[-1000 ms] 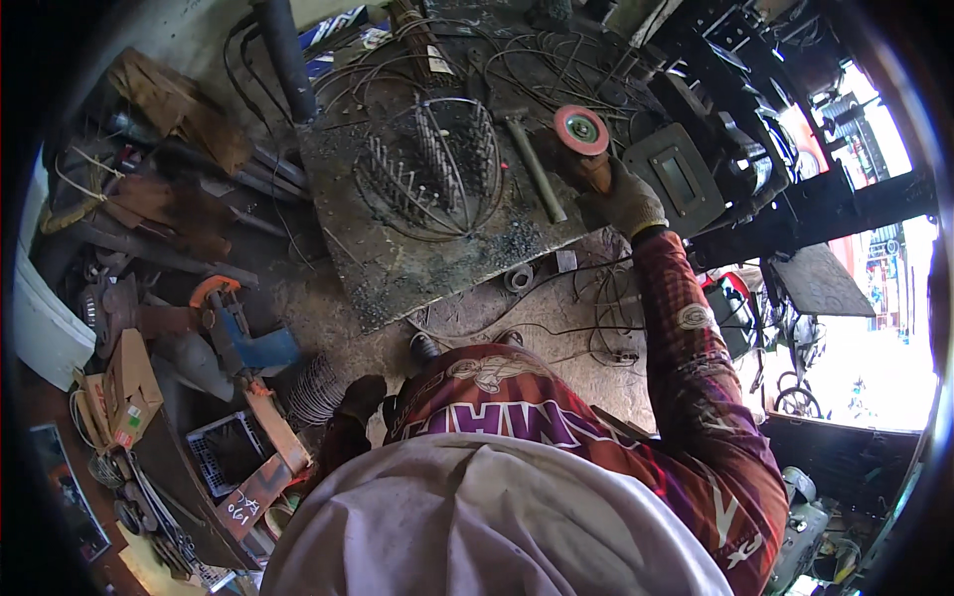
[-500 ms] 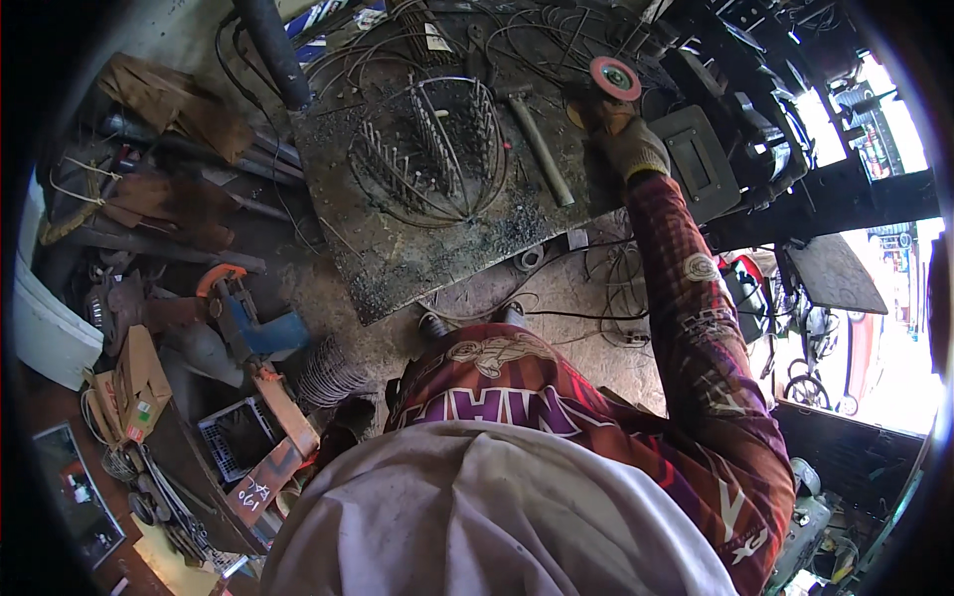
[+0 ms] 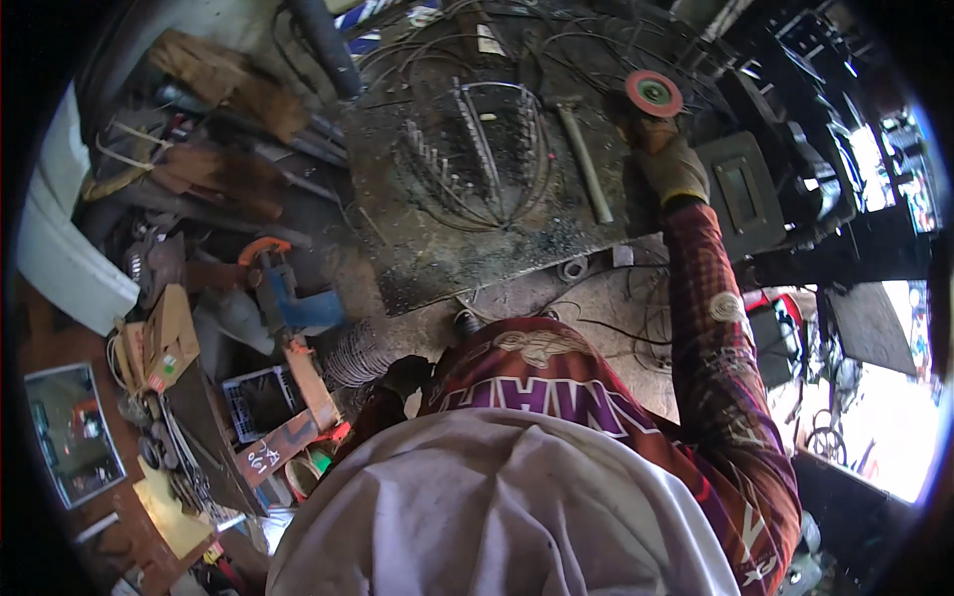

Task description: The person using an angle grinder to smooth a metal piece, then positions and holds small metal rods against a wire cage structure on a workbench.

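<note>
My right hand (image 3: 674, 167), in a pale work glove, is wrapped around the body of an angle grinder (image 3: 639, 129) at the right side of the workbench. The grinder's reddish disc (image 3: 653, 93) faces up. To its left lies a hammer (image 3: 586, 164) with a long metal handle. Farther left on the bench sits a rounded wire frame (image 3: 480, 149) with rows of short upright rods. My left hand (image 3: 405, 375), in a dark glove, hangs low beside my body, off the bench; its fingers are too dark to make out.
The dark metal bench (image 3: 427, 270) is strewn with grit; loose wire lies at its back. A welding mask (image 3: 743, 189) rests at the right. On the left are a blue clamp-like tool (image 3: 303, 303), a wire coil (image 3: 363, 356) and a crate (image 3: 263, 402). Cables cross the floor.
The whole view has swung, so the bench sits farther right in the picture. My left hand shows more plainly beside my body. My right hand stays on the angle grinder.
</note>
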`<state>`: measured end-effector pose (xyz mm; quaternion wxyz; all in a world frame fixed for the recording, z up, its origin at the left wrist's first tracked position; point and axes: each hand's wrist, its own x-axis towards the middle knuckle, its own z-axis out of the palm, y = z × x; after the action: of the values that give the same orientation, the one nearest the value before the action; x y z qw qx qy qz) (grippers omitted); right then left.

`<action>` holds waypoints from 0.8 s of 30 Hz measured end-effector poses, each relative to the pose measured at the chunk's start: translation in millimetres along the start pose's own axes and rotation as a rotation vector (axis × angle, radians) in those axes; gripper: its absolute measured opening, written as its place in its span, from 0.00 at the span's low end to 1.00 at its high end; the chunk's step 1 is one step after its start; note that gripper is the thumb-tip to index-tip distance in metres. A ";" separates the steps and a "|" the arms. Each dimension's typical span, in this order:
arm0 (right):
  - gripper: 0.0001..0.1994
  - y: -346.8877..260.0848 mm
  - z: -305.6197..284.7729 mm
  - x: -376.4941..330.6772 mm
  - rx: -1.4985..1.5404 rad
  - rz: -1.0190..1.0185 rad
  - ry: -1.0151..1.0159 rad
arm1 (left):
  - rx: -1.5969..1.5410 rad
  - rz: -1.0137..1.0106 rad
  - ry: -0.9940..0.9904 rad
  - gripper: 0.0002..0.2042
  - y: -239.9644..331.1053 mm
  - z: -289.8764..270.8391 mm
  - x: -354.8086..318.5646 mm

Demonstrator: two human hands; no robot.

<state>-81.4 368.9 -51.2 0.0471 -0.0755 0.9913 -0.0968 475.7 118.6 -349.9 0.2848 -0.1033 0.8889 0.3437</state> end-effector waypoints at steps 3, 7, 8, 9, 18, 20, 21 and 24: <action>0.43 -6.2 9.6 2.4 -0.075 0.054 0.069 | 0.007 -0.033 -0.020 0.11 -5.5 12.3 -18.2; 0.43 -18.1 9.9 -18.5 -0.085 -0.046 0.313 | -0.004 -0.078 -0.035 0.11 -13.1 26.7 -34.3; 0.39 -18.2 8.7 -24.3 -0.027 -0.098 0.414 | -0.004 -0.081 -0.038 0.11 -14.1 29.5 -36.4; 0.36 -19.5 6.7 -29.5 0.032 -0.155 0.519 | -0.009 -0.086 -0.037 0.11 -13.7 32.0 -37.8; 0.20 -38.4 49.6 -69.9 0.670 -0.552 0.346 | -0.027 -0.073 -0.009 0.10 -8.3 35.9 -24.8; 0.20 -41.0 57.6 -74.3 0.740 -0.527 0.277 | -0.028 -0.065 0.002 0.10 -10.0 33.9 -23.9; 0.21 -44.2 60.9 -77.9 0.632 -0.504 0.299 | -0.027 -0.070 0.010 0.10 -10.9 34.3 -25.6; 0.24 -47.7 65.1 -91.8 0.450 -0.472 0.266 | -0.029 -0.074 0.035 0.10 -13.8 36.3 -31.6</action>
<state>22.6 325.2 -98.1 -0.0906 -0.2769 0.8979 -0.3299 522.5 132.3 -361.1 0.2804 -0.1464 0.8842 0.3437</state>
